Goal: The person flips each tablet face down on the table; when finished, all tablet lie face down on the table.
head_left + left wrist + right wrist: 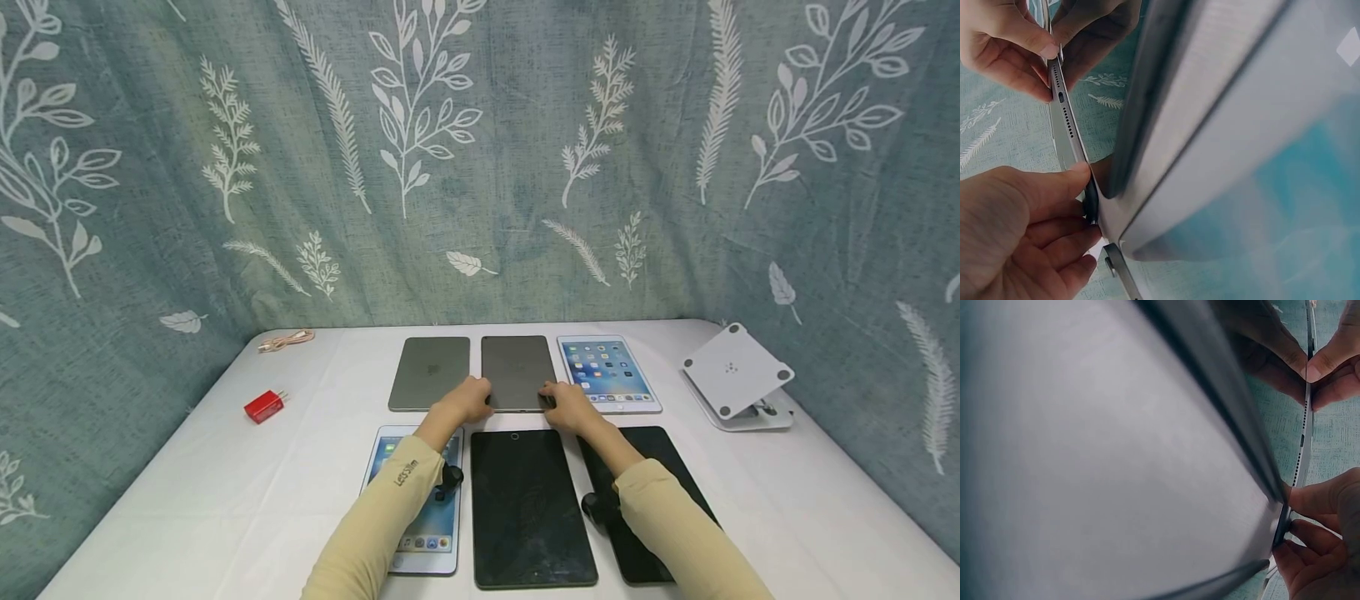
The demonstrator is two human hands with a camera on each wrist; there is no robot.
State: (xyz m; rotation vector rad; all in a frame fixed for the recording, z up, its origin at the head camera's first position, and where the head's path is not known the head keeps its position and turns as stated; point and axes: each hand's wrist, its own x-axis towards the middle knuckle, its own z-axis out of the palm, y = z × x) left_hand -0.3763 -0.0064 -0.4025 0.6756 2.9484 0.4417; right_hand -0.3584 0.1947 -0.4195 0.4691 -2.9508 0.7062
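Pinching the gray tablet (517, 362) at its near corners, left grip (470, 398) and right grip (567, 406) both; it's mid back row on the counter (187, 500). Probably lightish, stiff, kinda slick and crackable if dropped, so edges beat the flat back imo.

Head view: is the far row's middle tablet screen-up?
No: the middle tablet shows its grey back, left hand and right hand at its near corners.

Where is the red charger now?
In the head view, the red charger lies on the left side of the white table, nearer the camera than the bundled cable and left of the greenish tablet.
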